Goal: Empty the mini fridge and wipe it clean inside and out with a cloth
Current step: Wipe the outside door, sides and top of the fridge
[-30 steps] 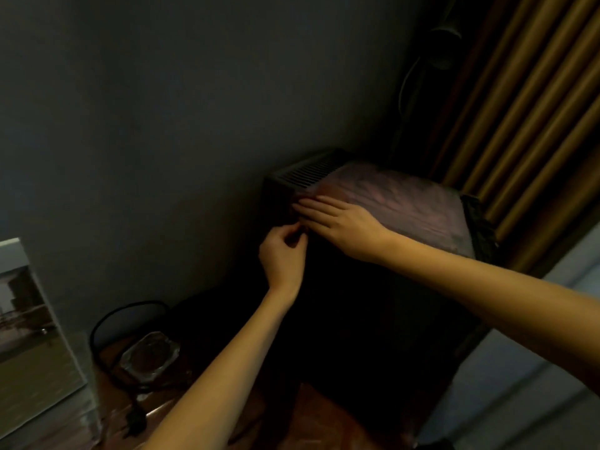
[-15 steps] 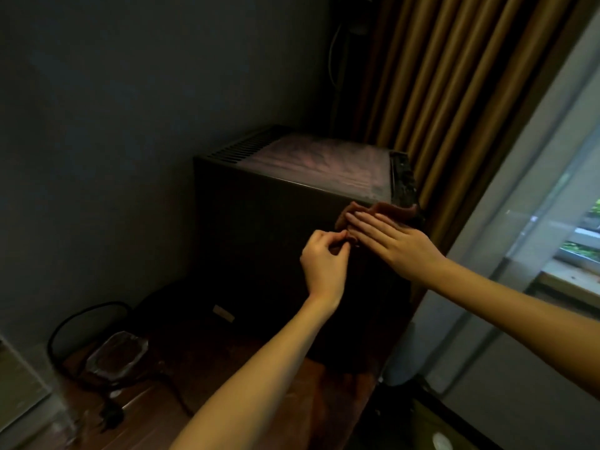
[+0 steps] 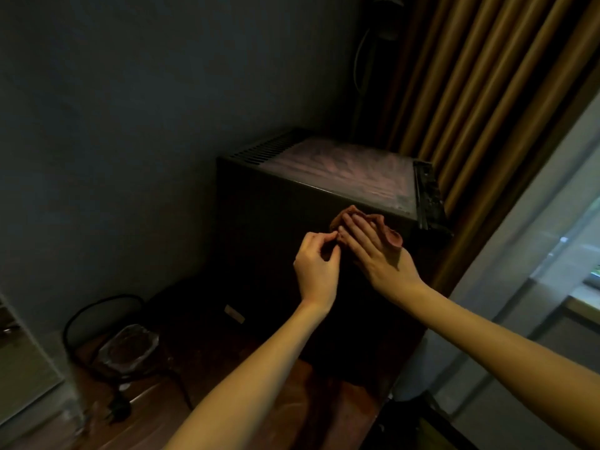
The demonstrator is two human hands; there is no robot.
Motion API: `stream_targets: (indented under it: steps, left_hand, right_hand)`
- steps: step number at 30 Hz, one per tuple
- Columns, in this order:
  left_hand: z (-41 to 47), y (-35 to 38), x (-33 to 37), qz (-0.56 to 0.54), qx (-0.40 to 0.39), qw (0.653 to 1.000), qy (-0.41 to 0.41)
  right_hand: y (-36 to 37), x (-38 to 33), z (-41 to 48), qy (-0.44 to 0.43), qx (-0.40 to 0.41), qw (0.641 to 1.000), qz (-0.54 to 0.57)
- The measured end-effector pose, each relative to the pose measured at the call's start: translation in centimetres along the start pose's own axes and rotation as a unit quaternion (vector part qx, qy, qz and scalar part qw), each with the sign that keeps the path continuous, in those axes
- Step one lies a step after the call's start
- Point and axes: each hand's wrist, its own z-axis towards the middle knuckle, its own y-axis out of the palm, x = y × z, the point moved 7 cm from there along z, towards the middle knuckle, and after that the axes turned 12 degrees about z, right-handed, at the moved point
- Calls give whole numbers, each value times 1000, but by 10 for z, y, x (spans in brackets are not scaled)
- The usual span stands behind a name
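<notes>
Dim light is spread over a dark wall (image 3: 130,125) behind the fridge (image 3: 276,222), and much detail is lost in shadow. One fridge is seen, a dark box set on a wooden top (image 3: 259,417), with a row of vent slats (image 3: 269,147) along the back of its lid. Its lower part is swallowed by darkness, and its door cannot be made out. A small pale label (image 3: 234,313) is seen low on its side, but nothing on it can be read. One cloth (image 3: 389,233), reddish brown and bunched, is held against the side of the fridge just under the top edge, and most of it is covered. It is pressed flat there by the right hand (image 3: 373,254), whose fingers are laid out straight. The cloth's corner is pinched between thumb and forefinger of the left hand (image 3: 316,271), its other fingers curled in. Two bare forearms are counted, both cut off by the lower edge. Left of the fridge one black cable (image 3: 97,306) is looped round one glass dish (image 3: 130,349), whose contents cannot be told. Right of the fridge gold curtain (image 3: 487,92) folds are hung, and beyond them a window (image 3: 568,254) is cut off by the frame.
</notes>
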Motion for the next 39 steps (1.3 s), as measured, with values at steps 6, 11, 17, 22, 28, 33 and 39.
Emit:
stream_targets:
  steps: [6, 11, 17, 22, 28, 33, 39]
  left_hand:
    - [32, -44, -61, -70, 69, 989, -106]
    - [65, -76, -114, 5, 110, 984, -144]
    - [99, -104, -159, 33, 63, 982, -176]
    - [99, -103, -169, 12, 28, 981, -193]
    - [58, -74, -148, 46, -15, 980, -191]
    - [0, -27, -112, 48, -84, 982, -161]
    - [-76, 50, -57, 45, -173, 978, -102]
  right_hand:
    - [34, -51, 84, -74, -49, 996, -2]
    - [62, -105, 162, -157, -130, 972, -120]
    - [95, -146, 221, -159, -167, 965, -127]
    - [102, -140, 234, -79, -94, 983, -137]
    - [96, -131, 176, -185, -150, 954, -180]
    - [90, -96, 95, -172, -135, 965, -144]
    - [56, -42, -6, -150, -25, 985, -79]
